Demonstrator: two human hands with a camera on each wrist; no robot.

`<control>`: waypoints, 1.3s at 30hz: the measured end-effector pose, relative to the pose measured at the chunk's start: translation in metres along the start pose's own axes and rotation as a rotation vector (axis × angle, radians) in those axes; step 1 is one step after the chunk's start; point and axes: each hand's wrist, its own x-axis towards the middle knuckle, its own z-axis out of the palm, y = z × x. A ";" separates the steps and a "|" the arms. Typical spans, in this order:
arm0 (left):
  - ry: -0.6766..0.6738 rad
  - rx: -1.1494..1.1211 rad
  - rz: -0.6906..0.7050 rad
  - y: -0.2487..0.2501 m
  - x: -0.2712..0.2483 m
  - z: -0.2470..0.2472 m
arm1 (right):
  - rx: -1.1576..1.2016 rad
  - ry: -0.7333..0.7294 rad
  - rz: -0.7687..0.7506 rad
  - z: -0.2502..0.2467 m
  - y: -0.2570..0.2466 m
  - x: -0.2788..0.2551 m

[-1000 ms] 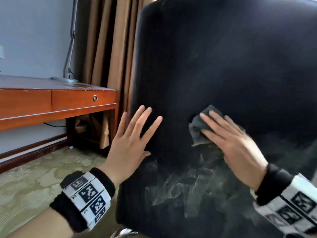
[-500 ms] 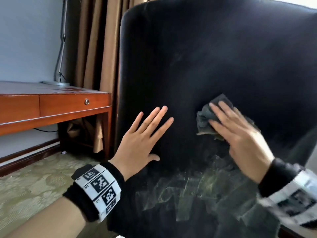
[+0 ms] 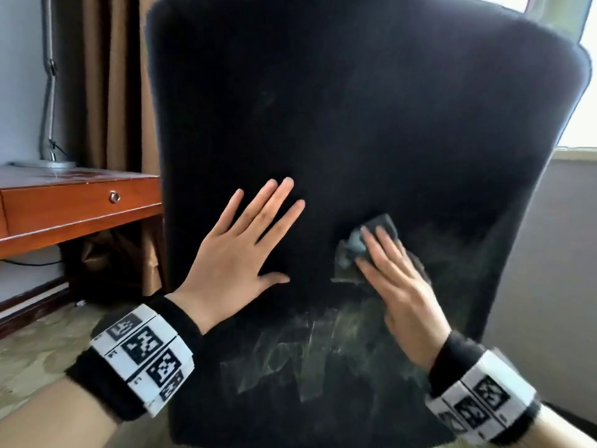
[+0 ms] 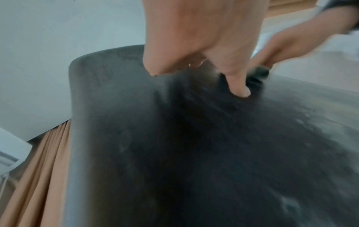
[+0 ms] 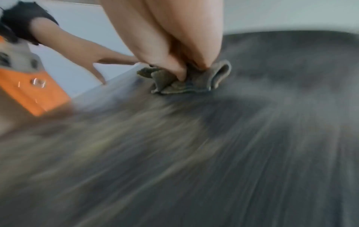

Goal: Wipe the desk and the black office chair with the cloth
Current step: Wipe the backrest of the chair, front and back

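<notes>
Cloth (image 3: pixel 371 240) lay bunched under the flat fingers of the right hand (image 3: pixel 400 286), centre-right of the frame, against the chair (image 3: pixel 355 108) back. The left hand (image 3: pixel 239 253), spread wide, braced it. Firm overlapping strokes toward the pale smears below would probably serve best.

No readable text or numbers appear on anything here.
</notes>
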 end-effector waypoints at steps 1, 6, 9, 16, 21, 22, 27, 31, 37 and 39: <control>0.009 0.006 0.023 0.005 0.008 -0.002 | 0.029 -0.023 -0.023 0.018 -0.014 -0.025; -0.040 0.071 0.125 0.021 0.037 -0.005 | 0.059 -0.040 -0.091 0.024 -0.001 -0.051; -0.059 0.090 0.128 0.021 0.049 -0.006 | 0.138 0.291 0.307 -0.004 0.052 -0.012; -0.150 0.191 0.222 0.016 0.076 -0.013 | 0.142 0.302 0.169 0.052 -0.041 -0.031; -0.201 0.186 0.234 0.002 0.074 -0.017 | 0.193 0.430 0.331 0.045 0.028 -0.047; -0.205 0.182 0.229 0.001 0.073 -0.017 | 0.188 0.518 0.491 0.044 0.040 -0.047; -0.197 0.197 0.229 0.007 0.077 -0.015 | 0.167 0.660 0.705 0.060 0.007 -0.021; -0.225 0.201 0.234 0.003 0.075 -0.016 | 0.210 0.454 0.216 0.059 -0.006 -0.041; -0.240 0.221 0.222 0.003 0.077 -0.018 | 0.260 0.700 0.873 0.021 0.086 -0.007; -0.227 0.222 0.223 0.009 0.075 -0.018 | 0.269 0.690 0.822 0.026 0.051 0.012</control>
